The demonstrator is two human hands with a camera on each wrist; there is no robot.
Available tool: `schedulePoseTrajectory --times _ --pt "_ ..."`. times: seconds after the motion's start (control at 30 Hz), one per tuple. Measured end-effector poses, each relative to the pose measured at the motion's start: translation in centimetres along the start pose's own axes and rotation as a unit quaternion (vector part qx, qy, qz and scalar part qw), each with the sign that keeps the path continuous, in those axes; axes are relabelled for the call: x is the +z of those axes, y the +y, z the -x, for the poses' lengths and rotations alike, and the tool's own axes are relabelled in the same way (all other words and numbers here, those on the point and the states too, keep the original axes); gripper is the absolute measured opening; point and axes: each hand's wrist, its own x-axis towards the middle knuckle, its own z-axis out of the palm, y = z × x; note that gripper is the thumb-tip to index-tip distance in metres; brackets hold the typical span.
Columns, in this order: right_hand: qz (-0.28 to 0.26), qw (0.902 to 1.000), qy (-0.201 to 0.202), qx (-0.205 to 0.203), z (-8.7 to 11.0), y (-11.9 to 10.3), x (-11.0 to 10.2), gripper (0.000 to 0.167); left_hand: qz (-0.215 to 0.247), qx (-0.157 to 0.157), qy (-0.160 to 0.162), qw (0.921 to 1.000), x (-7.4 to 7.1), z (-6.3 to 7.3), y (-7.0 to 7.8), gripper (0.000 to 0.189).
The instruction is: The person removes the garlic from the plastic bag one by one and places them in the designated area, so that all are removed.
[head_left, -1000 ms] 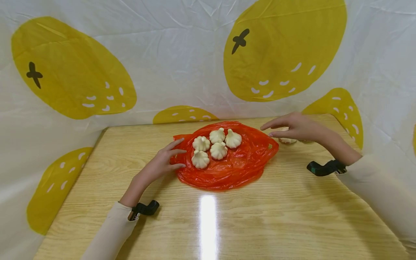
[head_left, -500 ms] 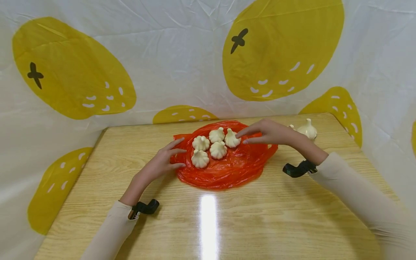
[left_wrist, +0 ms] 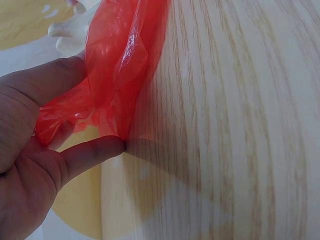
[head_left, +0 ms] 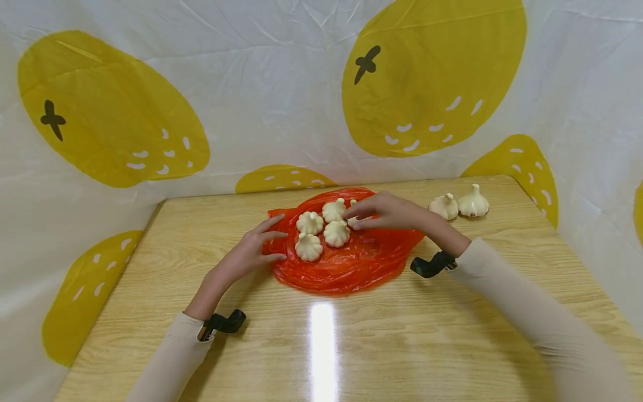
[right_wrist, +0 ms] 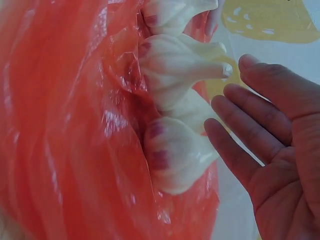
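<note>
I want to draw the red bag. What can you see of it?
The bag looks like thin, shiny, crumpled plastic, partly see-through. It lies spread on the table, with five garlic bulbs resting among its folds. The left hand touches one end; the right hand is above the other side.

The table (head_left: 382, 335) is being lit evenly from above; a strip of white glare (head_left: 322, 352) is being mirrored at its near middle; soft shadows are being cast beside the left sleeve (head_left: 171, 357) and right sleeve (head_left: 527, 307); small highlights are being thrown back by the red bag (head_left: 351, 273); both wrist views are being rendered dimmer, softer.
</note>
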Motion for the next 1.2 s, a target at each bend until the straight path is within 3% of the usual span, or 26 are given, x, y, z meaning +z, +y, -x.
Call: schedulePoseTrajectory --times 0.23,1.2 --pt "-0.02 0.9995 0.007 0.024 -1.2 0.6 0.5 0.034 0.001 -0.001 0.002 1.0 0.1 0.1 -0.1 0.046" --pt "-0.058 0.9978 0.027 0.017 -2.1 1.3 2.2 0.026 0.006 -0.012 -0.003 0.9999 0.0 0.1 -0.2 0.045"
